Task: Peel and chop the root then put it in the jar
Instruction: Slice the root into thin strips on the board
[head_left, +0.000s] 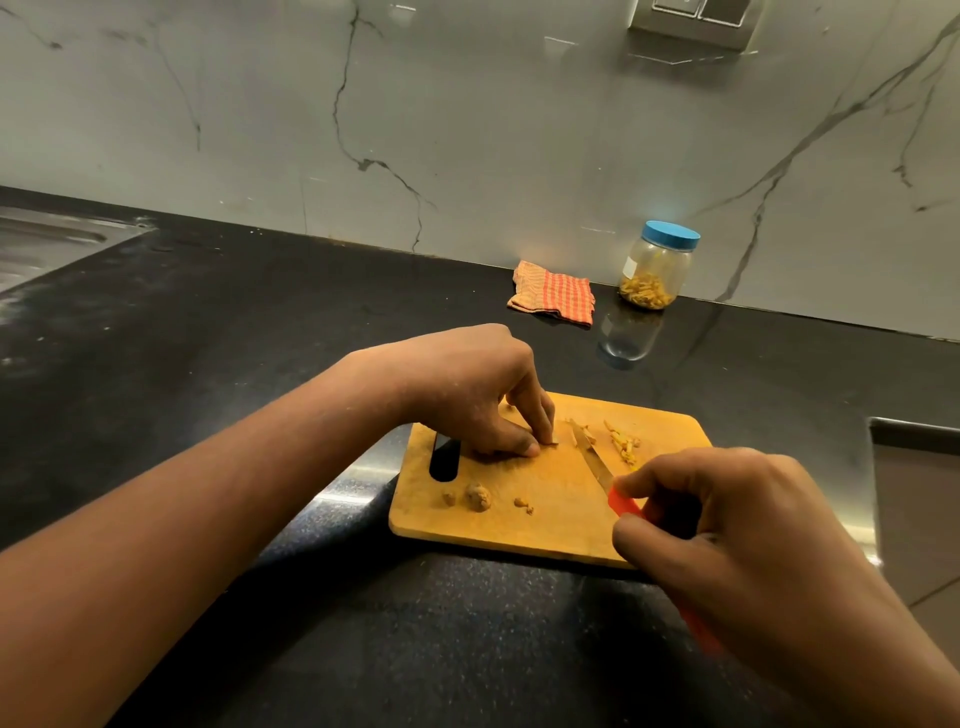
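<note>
A wooden cutting board (545, 525) lies on the black counter. My left hand (483, 400) pinches a small piece of root (551, 443) against the board with curled fingers. My right hand (727, 525) grips a knife by its red handle (623, 503); the blade (589, 453) points away, just right of the pinched piece. A small heap of yellow chopped strips (623, 441) lies right of the blade. Two unpeeled brown knobs (477, 496) and some scraps (523, 504) sit near the board's front. A clear jar (655, 273) with a blue lid stands at the back, holding chopped pieces.
A folded orange checked cloth (553, 293) lies left of the jar by the marble wall. A steel sink (47, 244) is at the far left. A recessed steel area (914, 499) borders the counter on the right.
</note>
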